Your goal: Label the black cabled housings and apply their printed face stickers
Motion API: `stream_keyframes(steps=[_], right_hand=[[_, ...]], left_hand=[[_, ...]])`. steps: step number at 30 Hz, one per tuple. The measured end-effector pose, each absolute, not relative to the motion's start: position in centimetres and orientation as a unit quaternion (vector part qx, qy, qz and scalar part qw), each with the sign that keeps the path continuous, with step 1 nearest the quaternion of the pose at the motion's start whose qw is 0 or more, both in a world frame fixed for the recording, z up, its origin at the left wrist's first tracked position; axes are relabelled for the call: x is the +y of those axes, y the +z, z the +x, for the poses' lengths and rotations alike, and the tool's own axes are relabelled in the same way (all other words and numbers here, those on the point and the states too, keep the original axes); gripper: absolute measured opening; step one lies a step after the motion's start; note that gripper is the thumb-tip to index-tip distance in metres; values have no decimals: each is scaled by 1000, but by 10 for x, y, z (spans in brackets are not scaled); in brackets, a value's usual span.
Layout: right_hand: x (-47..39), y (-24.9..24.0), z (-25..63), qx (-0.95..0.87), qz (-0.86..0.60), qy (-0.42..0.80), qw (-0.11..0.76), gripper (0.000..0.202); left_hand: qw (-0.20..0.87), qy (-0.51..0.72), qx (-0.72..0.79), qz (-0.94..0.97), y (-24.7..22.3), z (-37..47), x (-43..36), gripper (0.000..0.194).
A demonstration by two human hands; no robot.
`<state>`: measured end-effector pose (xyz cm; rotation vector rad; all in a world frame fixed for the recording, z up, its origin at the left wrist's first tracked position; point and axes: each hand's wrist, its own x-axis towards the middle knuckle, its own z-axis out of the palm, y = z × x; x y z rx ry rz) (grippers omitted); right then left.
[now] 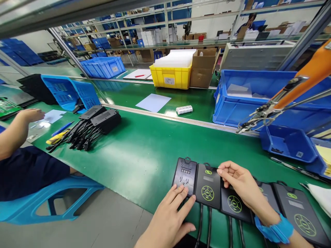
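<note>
A row of black controller boxes lies on the green bench. The leftmost box (184, 172) has a bare face with a digit display and small buttons. My left hand (170, 215) rests on its lower part, fingers spread. Beside it, a box with a green-printed face (208, 186) lies flat, cables running from its lower edge. My right hand (236, 182), wearing a blue wristband (275, 229), pinches at that box's upper right corner; what is between the fingertips is too small to make out. It partly covers the third box (235, 205). Another printed box (300, 210) lies far right.
Black adapters with bundled cables (106, 120) lie left, near a co-worker's arm (15, 131). A white roll (184, 110) and paper sheet (153, 102) lie beyond the bench strip. Blue bins (287, 143) and a hanging orange-handled tool (305, 77) are at right; tweezers (294, 167) lie below.
</note>
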<state>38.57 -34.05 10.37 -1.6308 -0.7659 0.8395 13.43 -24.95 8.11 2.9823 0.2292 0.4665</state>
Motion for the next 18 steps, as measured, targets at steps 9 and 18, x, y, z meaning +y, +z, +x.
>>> stream_keyframes(steps=[9, 18], right_hand=[[-339, 100, 387, -333, -697, 347, 532, 45], [-337, 97, 388, -349, -713, 334, 508, 46]], left_hand=[[38, 210, 83, 973, 75, 135, -251, 75], [27, 228, 82, 970, 76, 139, -250, 75]])
